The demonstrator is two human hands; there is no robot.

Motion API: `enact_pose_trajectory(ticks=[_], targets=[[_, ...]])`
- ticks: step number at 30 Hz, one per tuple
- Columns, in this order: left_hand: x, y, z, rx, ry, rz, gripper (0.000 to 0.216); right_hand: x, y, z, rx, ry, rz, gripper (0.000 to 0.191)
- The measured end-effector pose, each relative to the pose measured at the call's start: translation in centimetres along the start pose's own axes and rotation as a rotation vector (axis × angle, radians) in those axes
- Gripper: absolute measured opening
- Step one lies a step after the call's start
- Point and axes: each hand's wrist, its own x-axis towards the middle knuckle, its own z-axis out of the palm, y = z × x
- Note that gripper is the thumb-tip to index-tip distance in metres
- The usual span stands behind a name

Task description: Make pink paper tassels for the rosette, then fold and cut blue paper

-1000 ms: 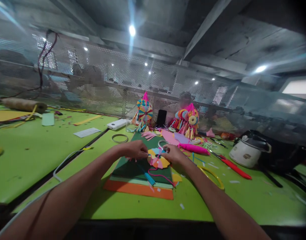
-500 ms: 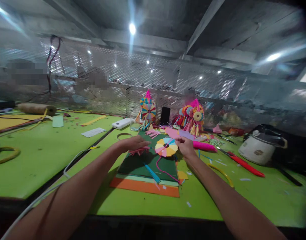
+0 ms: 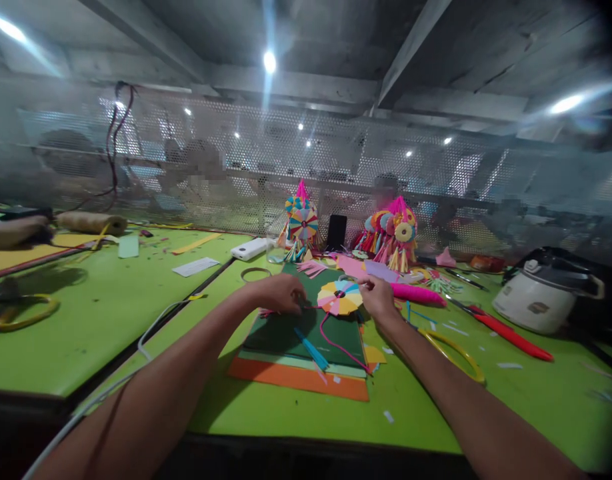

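A round pleated paper disc [image 3: 331, 303] in yellow, blue and pink wedges sits over a dark green sheet [image 3: 281, 333]. My right hand [image 3: 379, 295] pinches its right edge. My left hand [image 3: 281, 293] is closed just left of the disc, with a short bit of pink cord at its fingertips; its fingers partly hide the grip. From the disc a longer pink cord [image 3: 335, 340] trails down across the green sheet. Pink fringed paper [image 3: 265, 312] peeks from under my left hand. Blue paper strips [image 3: 311, 350] lie on the sheet, with an orange sheet [image 3: 301, 381] beneath.
Hanging paper ornaments [image 3: 303, 223] and a phone [image 3: 337, 232] stand at the back. To the right are red-handled scissors [image 3: 511, 335], a yellow ring [image 3: 459, 357] and a white pot [image 3: 533, 300]. A white cable [image 3: 145, 350] runs at left. Another person's hand [image 3: 16, 232] shows far left.
My left hand has curled its fingers and moved from the pink fringe toward the disc. A pink line now shows between them. Another person's hand has appeared at far left. The view shifted slightly.
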Motion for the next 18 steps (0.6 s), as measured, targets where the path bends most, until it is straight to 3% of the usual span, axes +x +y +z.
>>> enact_pose_trajectory(ticks=[3, 7, 10, 13, 15, 18], targets=[[-0.2, 0.0, 0.1, 0.005, -0.106, -0.095, 0.017, 0.0, 0.1, 0.0, -0.026, -0.013, -0.018, 0.02], [-0.2, 0.0, 0.0, 0.028, 0.004, -0.101, 0.016, -0.5, -1.3, -0.8, -0.052, -0.01, -0.111, 0.016], [-0.1, 0.7, -0.2, -0.017, 0.051, -0.077, 0.02, -1.8, -3.9, -1.5, -0.009, -0.019, -0.347, 0.016], [0.1, 1.6, 0.0, -0.078, 0.095, -0.028, 0.021, -3.7, -6.7, -1.6, 0.051, -0.203, -0.611, 0.017], [0.3, 1.9, 0.2, -0.08, 0.128, 0.005, 0.02, -4.9, -7.7, -1.3, -0.03, -0.335, -0.668, 0.019], [0.5, 1.9, 0.5, -0.116, 0.133, 0.013, 0.02, -5.7, -8.1, -0.7, -0.219, -0.418, -0.693, 0.011]])
